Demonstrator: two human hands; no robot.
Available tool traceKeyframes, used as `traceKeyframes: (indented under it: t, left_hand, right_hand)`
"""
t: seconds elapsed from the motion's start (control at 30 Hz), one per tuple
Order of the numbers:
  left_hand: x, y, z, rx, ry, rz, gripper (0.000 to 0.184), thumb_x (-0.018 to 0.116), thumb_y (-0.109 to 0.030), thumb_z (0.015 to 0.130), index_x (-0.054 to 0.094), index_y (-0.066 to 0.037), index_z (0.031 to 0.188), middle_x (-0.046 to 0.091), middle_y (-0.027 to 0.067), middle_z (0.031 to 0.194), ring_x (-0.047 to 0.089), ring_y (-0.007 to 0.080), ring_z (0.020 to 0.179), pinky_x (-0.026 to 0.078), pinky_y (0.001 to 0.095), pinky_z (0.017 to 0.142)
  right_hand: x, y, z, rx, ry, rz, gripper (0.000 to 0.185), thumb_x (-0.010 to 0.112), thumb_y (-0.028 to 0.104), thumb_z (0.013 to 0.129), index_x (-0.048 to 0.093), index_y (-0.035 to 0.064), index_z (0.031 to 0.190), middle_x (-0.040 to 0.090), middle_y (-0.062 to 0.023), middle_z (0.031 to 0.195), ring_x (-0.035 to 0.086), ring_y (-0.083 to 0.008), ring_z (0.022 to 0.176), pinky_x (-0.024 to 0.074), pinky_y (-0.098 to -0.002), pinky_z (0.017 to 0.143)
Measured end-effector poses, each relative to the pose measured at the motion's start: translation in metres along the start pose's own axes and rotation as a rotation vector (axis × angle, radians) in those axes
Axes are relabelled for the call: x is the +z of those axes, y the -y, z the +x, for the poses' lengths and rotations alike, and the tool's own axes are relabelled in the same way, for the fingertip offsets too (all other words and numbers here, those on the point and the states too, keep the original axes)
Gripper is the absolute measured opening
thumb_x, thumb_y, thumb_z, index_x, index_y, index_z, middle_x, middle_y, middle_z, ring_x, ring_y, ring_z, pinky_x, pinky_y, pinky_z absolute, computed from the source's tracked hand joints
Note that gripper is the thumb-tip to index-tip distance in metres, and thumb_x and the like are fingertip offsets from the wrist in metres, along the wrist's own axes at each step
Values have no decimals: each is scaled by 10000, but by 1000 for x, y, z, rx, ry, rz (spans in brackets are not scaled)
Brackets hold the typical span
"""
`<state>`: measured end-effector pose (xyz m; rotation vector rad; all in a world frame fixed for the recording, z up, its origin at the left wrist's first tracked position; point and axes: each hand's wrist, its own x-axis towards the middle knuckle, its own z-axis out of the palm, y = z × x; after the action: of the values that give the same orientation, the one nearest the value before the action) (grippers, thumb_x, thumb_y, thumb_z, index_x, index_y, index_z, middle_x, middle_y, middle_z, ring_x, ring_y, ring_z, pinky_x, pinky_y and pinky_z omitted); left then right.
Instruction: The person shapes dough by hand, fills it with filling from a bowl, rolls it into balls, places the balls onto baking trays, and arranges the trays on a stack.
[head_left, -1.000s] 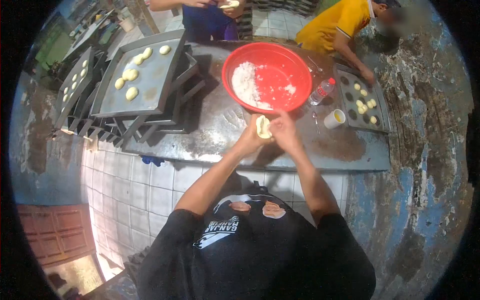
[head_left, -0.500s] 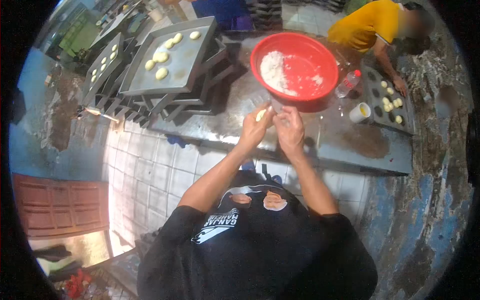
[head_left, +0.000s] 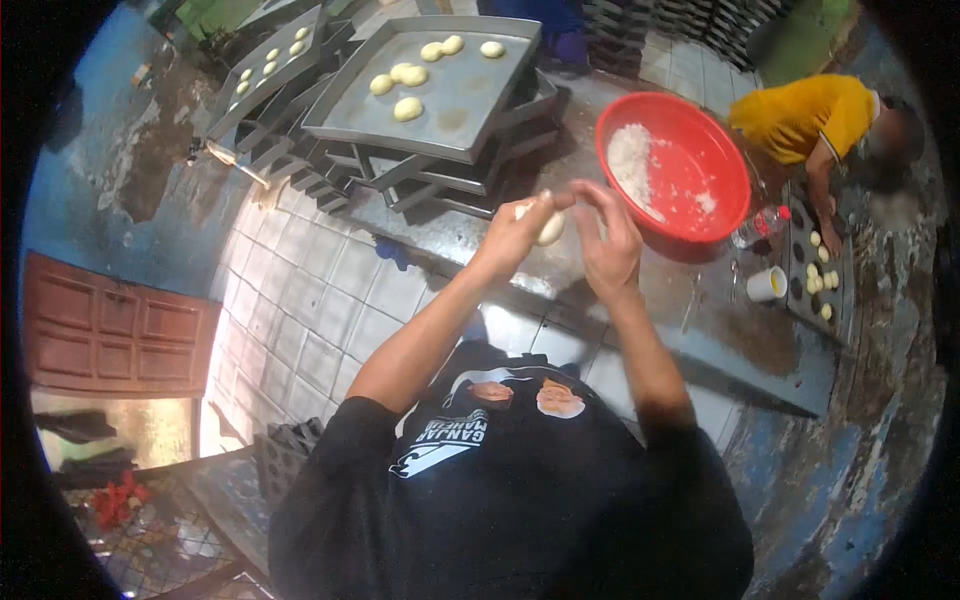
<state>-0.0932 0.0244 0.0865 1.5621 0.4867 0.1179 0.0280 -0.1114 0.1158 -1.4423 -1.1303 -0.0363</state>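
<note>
Right now, just past the black shirt (head_left: 560, 490), gripping a pale, smooth, rounded dough piece (head_left: 551, 230) in the left hand (head_left: 508, 240), raised around the near edge of the table (head_left: 735, 330). Close beside, with the right hand (head_left: 613, 248), fingers loosely bent and apart, grasping nothing visible; cannot tell whether touching the dough. Seems largely shaped, yet not set down. Farther in, on worn, stained metal: a glossy red plastic basin (head_left: 690, 230), with a crumbly white heap (head_left: 630, 165) left for use at one side. Past that, a clear bottle (head_left: 762, 225), a white cup (head_left: 766, 285) and a dark pan (head_left: 798, 262) with round hollows, dough balls (head_left: 822, 282) already in place, under a co-worker's hand (head_left: 832, 240). Leftward, atop a stack, a flat grey tray (head_left: 460, 80) with seven rounds (head_left: 408, 108) done, some touching. Farthest, a tilted second tray (head_left: 275, 80), likewise bearing finished-looking rounds.
</note>
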Motion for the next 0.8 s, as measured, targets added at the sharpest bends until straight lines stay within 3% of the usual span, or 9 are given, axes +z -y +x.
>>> traceKeyframes:
  t: [0.2,0.27,0.37,0.47,0.53,0.63,0.67,0.73,0.8]
  left_hand:
    - [-44,-39,-14,158,-130,-823,694,248,-585,1088,409,-104,1563,512,63,1504,427,192,1407,323,351,1173]
    - [-81,-17,0,307,-153,-700,675,293,-579,1086,459,-103,1536,524,88,1501,346,200,1475,283,362,1199]
    - [-143,-15,-6,514,-353,-148,602,393,-509,1093,540,-65,1473,631,115,1379,398,222,1445,297,380,1188]
    - [-189,-18,-3,227,-226,-721,637,391,-528,1087,539,-38,1465,664,141,1321,404,232,1448,330,362,1168]
    - [-218,-13,-5,160,-180,-762,665,494,-499,1063,443,-24,1525,568,172,1445,406,246,1448,369,353,1148]
    - [-254,8,0,571,-434,-696,788,665,-258,1008,211,-40,1614,316,140,1625,470,257,1391,415,368,1114]
    - [-272,13,-8,572,-457,-659,654,635,-179,1015,322,-18,1566,412,144,1568,505,251,1362,434,372,1102]
    - [-310,33,-29,446,-503,-624,532,609,-125,1019,420,-10,1503,502,143,1499,569,229,1289,465,353,1070]
    - [-340,65,-50,364,-644,-518,447,567,-98,1034,475,-14,1464,585,129,1407,614,189,1207,488,328,1035]
  right_hand:
    - [112,2,9,-258,-16,-252,605,675,436,972,545,-53,1303,654,-188,1124,658,-309,1029,514,-394,938]
    - [152,15,30,417,22,319,576,615,458,1013,546,-38,1298,677,-107,1048,658,-223,997,499,-348,936]
    - [193,31,58,714,159,686,444,531,421,1072,604,10,1225,677,-31,985,639,-124,887,512,-296,806]
    - [237,37,100,901,196,697,382,529,386,1079,640,35,1181,679,-12,938,619,-95,763,505,-288,685]
    - [246,12,137,826,452,420,401,586,363,1051,609,-2,1214,666,-25,926,625,-112,794,508,-301,718]
    - [280,-39,183,456,508,-318,461,633,319,1010,548,-54,1267,675,-123,1001,654,-211,883,517,-374,772]
    - [291,-65,188,459,522,-342,461,633,319,1010,548,-54,1267,675,-123,1001,654,-211,883,517,-374,772]
    - [309,-109,187,-174,672,-867,508,635,276,989,487,-90,1310,651,-242,1153,646,-352,1016,507,-460,834]
    - [323,-88,187,0,918,-964,494,589,237,1003,469,-100,1343,574,-339,1306,575,-483,1176,475,-524,975]
